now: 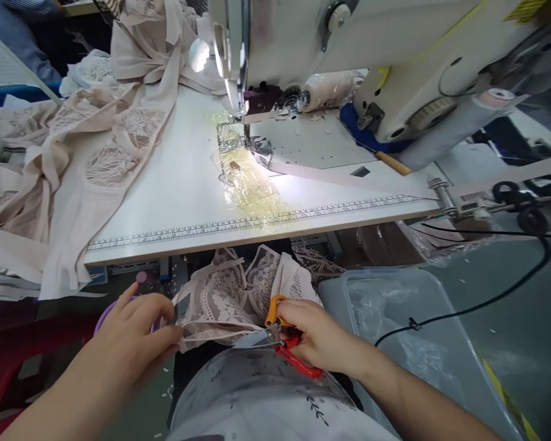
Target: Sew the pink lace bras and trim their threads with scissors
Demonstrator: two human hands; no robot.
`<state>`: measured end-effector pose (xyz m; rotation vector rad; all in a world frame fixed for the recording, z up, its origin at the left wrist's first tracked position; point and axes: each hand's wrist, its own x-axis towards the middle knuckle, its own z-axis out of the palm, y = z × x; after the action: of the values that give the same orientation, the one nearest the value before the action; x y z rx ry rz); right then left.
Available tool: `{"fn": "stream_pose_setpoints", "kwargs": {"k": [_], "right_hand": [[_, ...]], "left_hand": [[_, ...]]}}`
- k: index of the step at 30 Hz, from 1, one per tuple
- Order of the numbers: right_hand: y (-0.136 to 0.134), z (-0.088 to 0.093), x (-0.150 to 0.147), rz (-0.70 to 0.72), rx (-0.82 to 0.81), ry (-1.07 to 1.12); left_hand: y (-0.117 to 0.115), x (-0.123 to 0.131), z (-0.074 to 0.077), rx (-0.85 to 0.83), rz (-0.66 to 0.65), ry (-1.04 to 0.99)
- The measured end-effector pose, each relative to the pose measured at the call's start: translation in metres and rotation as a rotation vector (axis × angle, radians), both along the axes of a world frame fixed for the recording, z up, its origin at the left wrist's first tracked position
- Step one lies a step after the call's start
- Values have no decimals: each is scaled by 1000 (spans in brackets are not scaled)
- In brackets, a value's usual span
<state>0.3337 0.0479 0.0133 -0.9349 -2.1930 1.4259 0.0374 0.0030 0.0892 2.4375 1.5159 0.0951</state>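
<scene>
Both hands are busy: the left hand [140, 324] pinches the side edge of a lace bra [220, 297], while the right hand [319, 337] grips scissors [275, 334]. Largest is a sewing machine [371, 43], standing on a white table [183, 177]. Below the middle of that table's front edge lies the bra, just beyond the wearer's shirt [257, 398]. Smallest, the blades [252, 340] (open or closed, I can't tell) point leftward beside the lace; slack fabric could bunch against them and get nicked.

The top edge cuts off the sewing machine [298, 37], the left edge the red stool [41, 343]; the right hand [314, 334] partly hides the scissors [272, 334].
</scene>
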Motion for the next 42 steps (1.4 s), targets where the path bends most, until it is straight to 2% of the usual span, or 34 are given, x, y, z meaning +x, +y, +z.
{"fn": "stream_pose_setpoints", "kwargs": {"k": [2, 4, 8, 10, 12, 16, 21, 26, 31, 34, 37, 39, 42], "right_hand": [[-1, 0, 0, 8, 29, -6], [-2, 1, -1, 16, 55, -9], [-3, 1, -2, 34, 58, -20], [-3, 1, -3, 46, 54, -14], [-3, 0, -4, 55, 51, -4], [-5, -1, -6, 60, 32, 16], [-8, 2, -7, 30, 30, -16], [-8, 5, -8, 24, 18, -3], [-8, 3, -9, 43, 4, -16], [-8, 0, -8, 12, 23, -6], [-8, -2, -6, -2, 29, -6], [-7, -3, -5, 4, 30, -2], [-7, -2, -4, 21, 42, 4]], "left_hand": [[-9, -5, 2, -59, 157, -84], [-17, -12, -3, -73, 292, -223], [-33, -22, -35, -30, 562, -394], [-38, -20, -54, -79, 592, -458], [-38, -14, -70, -104, 568, -523], [-25, -7, -86, -69, 497, -672], [2, -9, -78, -191, 382, -857], [29, 8, -67, -446, 396, -834], [45, 26, -58, -406, 471, -861], [30, 24, -45, -291, 489, -873], [0, 19, -39, -188, 456, -920], [-21, 18, -41, -160, 531, -912], [-45, 18, -54, -126, 624, -867]]}}
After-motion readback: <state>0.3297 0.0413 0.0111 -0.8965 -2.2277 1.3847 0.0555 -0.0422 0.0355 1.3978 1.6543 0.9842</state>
